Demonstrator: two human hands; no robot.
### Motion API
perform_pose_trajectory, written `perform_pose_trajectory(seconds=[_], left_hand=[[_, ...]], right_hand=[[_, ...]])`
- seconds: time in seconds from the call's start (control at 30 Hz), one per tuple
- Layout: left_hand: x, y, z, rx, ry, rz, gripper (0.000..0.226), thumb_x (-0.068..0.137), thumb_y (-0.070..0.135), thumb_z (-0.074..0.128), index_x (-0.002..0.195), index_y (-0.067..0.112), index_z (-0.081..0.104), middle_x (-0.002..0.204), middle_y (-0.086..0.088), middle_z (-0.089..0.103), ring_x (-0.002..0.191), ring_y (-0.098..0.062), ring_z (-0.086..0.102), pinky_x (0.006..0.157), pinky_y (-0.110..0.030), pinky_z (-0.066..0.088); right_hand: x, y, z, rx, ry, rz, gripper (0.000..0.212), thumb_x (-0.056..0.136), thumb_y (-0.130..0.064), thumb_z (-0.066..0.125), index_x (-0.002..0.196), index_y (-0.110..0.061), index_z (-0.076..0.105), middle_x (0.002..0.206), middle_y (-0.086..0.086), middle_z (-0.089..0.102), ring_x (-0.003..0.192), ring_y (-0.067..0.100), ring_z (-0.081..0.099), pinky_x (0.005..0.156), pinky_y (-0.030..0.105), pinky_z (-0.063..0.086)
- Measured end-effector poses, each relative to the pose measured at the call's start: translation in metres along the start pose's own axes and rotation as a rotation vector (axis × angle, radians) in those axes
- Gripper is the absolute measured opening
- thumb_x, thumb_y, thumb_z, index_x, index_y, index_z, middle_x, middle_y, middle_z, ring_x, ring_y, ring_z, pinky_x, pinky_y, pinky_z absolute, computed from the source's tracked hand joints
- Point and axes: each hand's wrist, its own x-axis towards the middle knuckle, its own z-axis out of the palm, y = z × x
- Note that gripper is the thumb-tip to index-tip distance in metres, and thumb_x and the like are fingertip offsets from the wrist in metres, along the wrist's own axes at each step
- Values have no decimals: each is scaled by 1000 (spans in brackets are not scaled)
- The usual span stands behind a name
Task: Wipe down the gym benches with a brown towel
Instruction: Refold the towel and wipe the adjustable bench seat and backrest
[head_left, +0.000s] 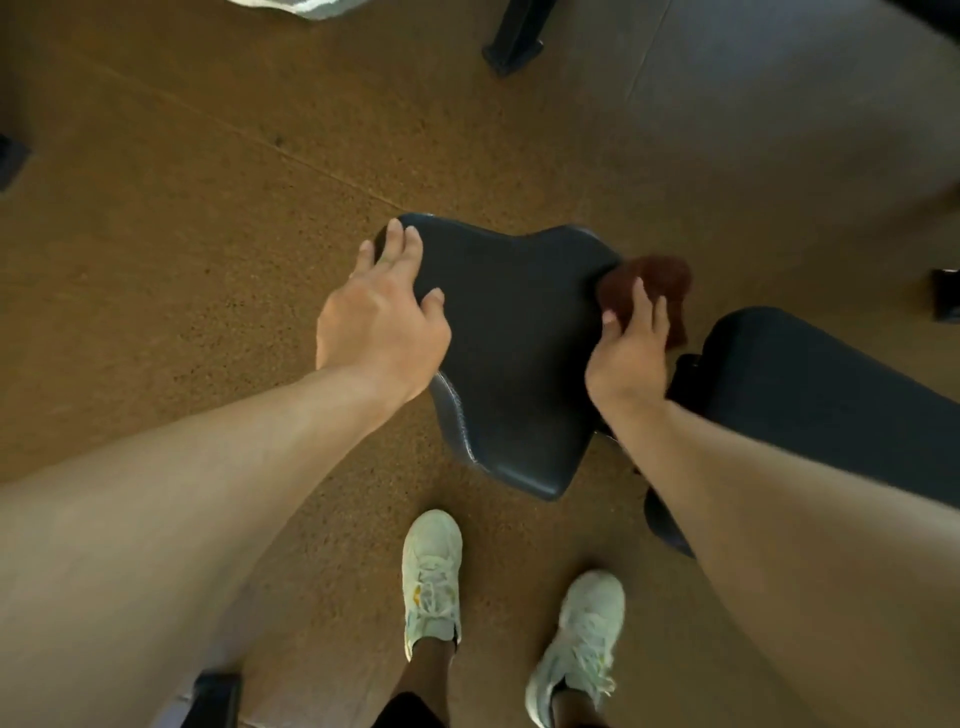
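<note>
two pale shoes (432, 577) stand on the brown speckled floor (182, 234) at the bottom of the view, toes toward the desk. above them is the desk's black seat pad (511, 353), and the long back pad (810, 384) runs off to the right, just beside it. the left hand (382, 325) lies open on the seat pad's left edge, fingers spread over the rim, thumb on top, gripping nothing else. the right hand (631, 358) is closed around the towel (649, 283), a bunched dark brown wad pressed against the seat pad's right edge near the gap between the pads; it seems to touch the pad, though blur makes this unsure. farther off, a dark frame foot (511, 49) rests on the floor.
</note>
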Motion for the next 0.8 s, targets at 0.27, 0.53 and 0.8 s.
perform_pose_trajectory(seconds=[0.27,0.53,0.8], left_hand=[[-5,6,0,-69,-49,-55,66,106,37,42,163,24,13,172,8,3,158,-22,4,124,-44,22],[-188,-13,-47,-776,-323,-519,65,97,63,49,155,37,36,163,9,36,148,-18,37,123,-44,28],[-382,-32,-212,-1878,-179,-910,69,91,61,63,134,7,63,128,-18,70,117,-35,68,106,-47,49]], right_hand=[[-184,59,29,-29,-111,-17,51,110,-20,43,154,-46,39,170,-18,24,149,14,41,113,42,45],[-281,-27,-74,284,-595,148,28,111,-22,49,127,-35,67,112,-7,77,106,14,73,98,43,58],[-399,-182,-171,332,-1060,268,28,109,-27,48,120,-19,72,103,8,81,91,25,79,71,37,57]])
